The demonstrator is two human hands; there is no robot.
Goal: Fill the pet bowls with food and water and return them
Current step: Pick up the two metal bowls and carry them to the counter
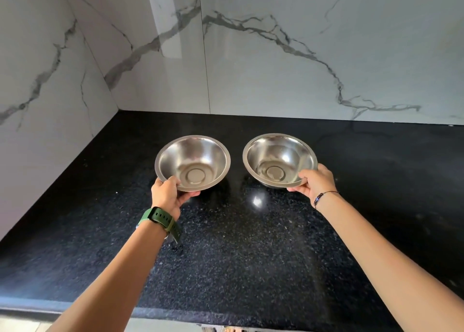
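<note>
Fingers (175, 182) pinch both bowls (192, 162) (black counter (251, 256) below).

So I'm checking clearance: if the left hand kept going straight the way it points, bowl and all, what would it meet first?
Probably the marble back wall. The left hand grips the left bowl, and only bare black counter lies ahead; depth is hard to judge.

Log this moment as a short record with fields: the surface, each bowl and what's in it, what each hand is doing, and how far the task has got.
surface: black speckled countertop
left bowl: steel, empty
right bowl: steel, empty
left hand: grips left bowl's near rim
right hand: grips right bowl's near rim
bowls resting or lifted: cannot tell
task stage: neither bowl filled yet
</note>
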